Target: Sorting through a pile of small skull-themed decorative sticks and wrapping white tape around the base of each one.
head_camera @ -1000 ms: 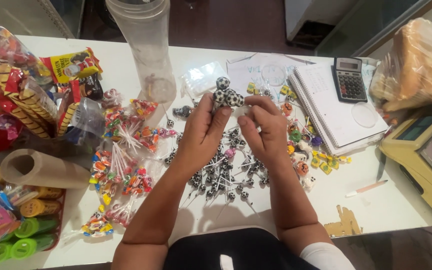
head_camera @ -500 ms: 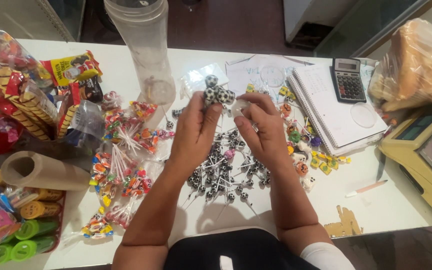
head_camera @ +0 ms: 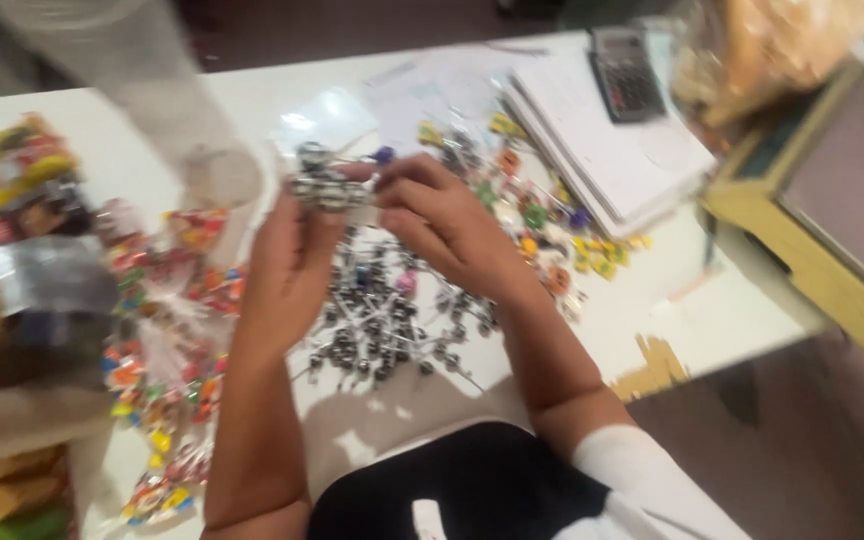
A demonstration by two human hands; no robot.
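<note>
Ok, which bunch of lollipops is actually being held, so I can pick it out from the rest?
Start at the white table, then the pile of black-and-white lollipops at its middle. Just above it, the left hand and right hand hold a bunch of black-and-white lollipops, the only ones raised off the table.

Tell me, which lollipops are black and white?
The bunch in the hands and the pile beneath them; the lollipops to the left are colourful.

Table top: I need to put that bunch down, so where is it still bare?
Bare table lies between the notebook and the near edge, right of the right hand. Left hand grips the black-and-white lollipops over a crowded pile; colourful sweets fill the left.
</note>
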